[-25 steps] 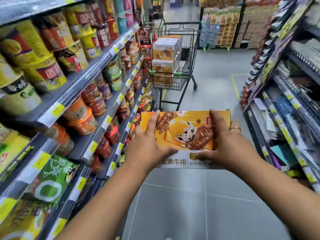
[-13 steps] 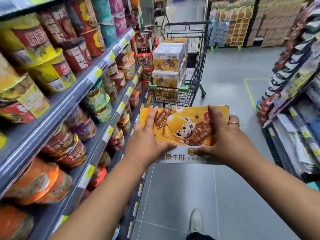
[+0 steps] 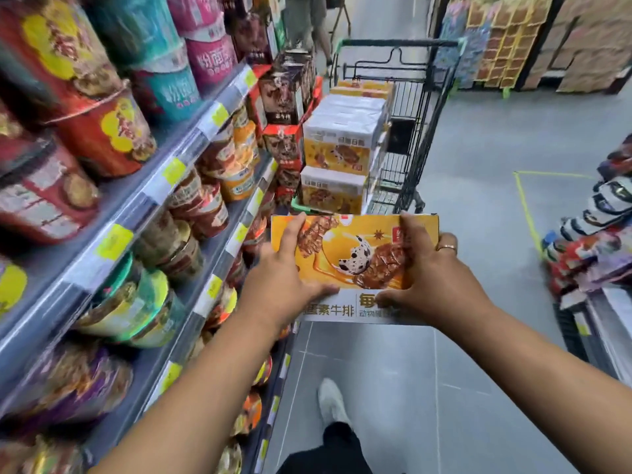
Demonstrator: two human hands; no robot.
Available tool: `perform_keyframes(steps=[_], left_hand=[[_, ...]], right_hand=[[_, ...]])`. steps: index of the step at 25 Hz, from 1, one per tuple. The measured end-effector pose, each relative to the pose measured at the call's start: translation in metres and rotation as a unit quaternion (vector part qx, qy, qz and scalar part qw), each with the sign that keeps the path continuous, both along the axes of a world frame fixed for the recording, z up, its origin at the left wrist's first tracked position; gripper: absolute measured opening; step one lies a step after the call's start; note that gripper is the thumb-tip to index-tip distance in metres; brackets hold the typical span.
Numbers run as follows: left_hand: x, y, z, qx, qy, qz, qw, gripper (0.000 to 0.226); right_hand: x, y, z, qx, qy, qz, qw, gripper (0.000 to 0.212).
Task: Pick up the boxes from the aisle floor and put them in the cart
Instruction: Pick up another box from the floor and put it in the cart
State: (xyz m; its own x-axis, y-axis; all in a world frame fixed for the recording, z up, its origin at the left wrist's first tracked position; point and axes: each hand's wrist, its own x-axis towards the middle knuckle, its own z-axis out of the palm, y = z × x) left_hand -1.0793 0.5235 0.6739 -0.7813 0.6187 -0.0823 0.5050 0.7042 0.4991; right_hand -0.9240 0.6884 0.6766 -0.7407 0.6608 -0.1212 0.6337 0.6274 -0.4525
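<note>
Shelving [image 3: 160,186] packed with noodle tubs runs from 7 to 11 o'clock, its price-tag edge close beside the left arm, and a rack of packets [image 3: 595,241] juts in at 3 o'clock. At 12 stands the black wire cart [image 3: 415,159], tight against the shelving, with stacked boxes [image 3: 342,131] rising above its near rim. Bare grey floor [image 3: 485,142] lies open to the right of the cart, crossed by a yellow tape line [image 3: 526,210]. The box [image 3: 349,254] is in the air just short of the cart. It is flat, with an orange-yellow face showing steak pictures and a white printed band on the near side. The left hand [image 3: 284,285] and right hand [image 3: 434,282] clasp its two ends, thumbs on the near side and fingers curled over the top.
</note>
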Motion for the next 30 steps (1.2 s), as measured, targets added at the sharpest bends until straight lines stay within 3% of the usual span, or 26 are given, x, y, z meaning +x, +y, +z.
perform_keyframes(steps=[12,21,30], left_hand=[[-0.214,0.19,-0.038,-0.062,-0.005,-0.043,0.997,0.121],[-0.305,0.297,-0.061,-0.024,0.022,0.051,0.998,0.12],[-0.403,0.384,-0.001,0.035,0.103,0.027,0.994,0.117]], right_hand=[[-0.201,0.169,-0.042,-0.035,-0.018,-0.046,0.998,0.118],[-0.308,0.286,-0.058,-0.068,0.016,-0.006,0.998,0.104],[-0.399,0.366,0.0,0.009,0.085,-0.049,0.995,0.096]])
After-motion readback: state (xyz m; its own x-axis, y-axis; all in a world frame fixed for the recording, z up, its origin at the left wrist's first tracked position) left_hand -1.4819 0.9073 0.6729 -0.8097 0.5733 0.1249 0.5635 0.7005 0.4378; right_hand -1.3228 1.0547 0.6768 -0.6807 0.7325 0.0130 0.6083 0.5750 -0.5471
